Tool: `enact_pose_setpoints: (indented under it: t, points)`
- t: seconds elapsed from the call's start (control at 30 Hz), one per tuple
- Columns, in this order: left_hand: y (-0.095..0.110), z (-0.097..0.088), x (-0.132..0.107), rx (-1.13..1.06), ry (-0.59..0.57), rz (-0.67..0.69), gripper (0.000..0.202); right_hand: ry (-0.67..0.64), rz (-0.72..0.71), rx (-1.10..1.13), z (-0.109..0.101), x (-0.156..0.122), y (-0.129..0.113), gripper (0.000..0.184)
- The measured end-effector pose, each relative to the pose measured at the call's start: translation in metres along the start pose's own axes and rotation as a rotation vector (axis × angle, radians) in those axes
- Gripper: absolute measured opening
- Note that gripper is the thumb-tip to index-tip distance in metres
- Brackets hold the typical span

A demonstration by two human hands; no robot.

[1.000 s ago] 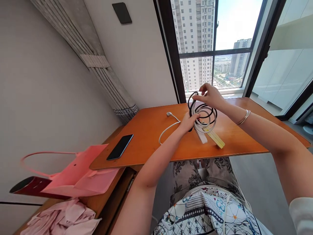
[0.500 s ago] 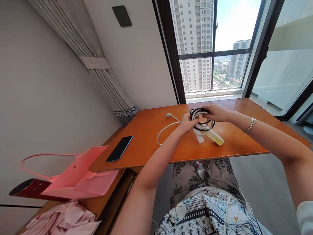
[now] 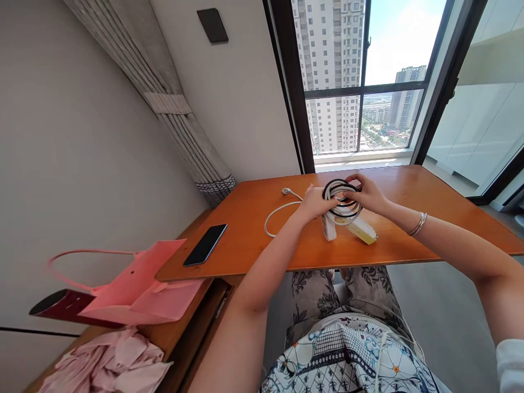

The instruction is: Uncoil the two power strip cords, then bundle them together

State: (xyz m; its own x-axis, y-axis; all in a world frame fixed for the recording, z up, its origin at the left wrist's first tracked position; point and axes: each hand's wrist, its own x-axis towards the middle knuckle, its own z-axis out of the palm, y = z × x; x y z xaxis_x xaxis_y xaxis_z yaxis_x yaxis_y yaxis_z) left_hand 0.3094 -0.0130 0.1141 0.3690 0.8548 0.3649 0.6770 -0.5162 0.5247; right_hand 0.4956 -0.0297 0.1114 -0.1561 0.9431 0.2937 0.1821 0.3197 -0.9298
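Observation:
A coil of black and white cable [image 3: 343,219] is held above the wooden table between both hands. My left hand [image 3: 317,204] grips its left side, thumb laid across the loops. My right hand [image 3: 365,192] pinches the upper right of the loops. Beneath the coil lies a pale yellow and white block-like box [image 3: 364,231]. A small white block [image 3: 328,228] stands out below my left hand; whether it joins a cable is hidden. A white cable [image 3: 268,222] curves over the table left of my left hand, near a white plug [image 3: 286,191].
A dark phone [image 3: 205,245] lies at the left of the wooden table [image 3: 409,229]. Beyond the table's left edge are a pink bag [image 3: 135,289], a dark red cylinder [image 3: 65,305] and crumpled pink cloth [image 3: 106,363]. A window stands behind the table.
The coil is turned slightly, and the right hand's fingers have shifted on its upper right side. The small white block below the left hand has tilted more upright. The view has moved a little.

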Motion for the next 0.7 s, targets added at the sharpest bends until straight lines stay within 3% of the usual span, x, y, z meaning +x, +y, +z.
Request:
enact_pose_setpoints:
  t: [0.23,0.37,0.43,0.53,0.7]
  points:
    - [-0.002,-0.003,0.000,-0.081,0.094,-0.096,0.032,0.111,0.037,0.029,0.002,0.001,-0.013,0.041]
    - [-0.003,-0.002,0.000,-0.046,0.296,0.072,0.052,0.109,0.082,0.036,0.002,0.006,-0.016,0.046]
    - [-0.001,-0.002,-0.002,0.063,0.328,0.193,0.040,0.110,0.077,0.027,0.003,0.008,-0.017,0.048]
    - [0.006,-0.001,-0.005,0.194,0.261,0.303,0.018,0.123,0.066,-0.010,0.004,0.009,-0.017,0.050]
    - [0.019,0.008,-0.010,0.303,0.189,0.344,0.009,0.146,0.059,-0.085,0.006,0.010,-0.012,0.049]
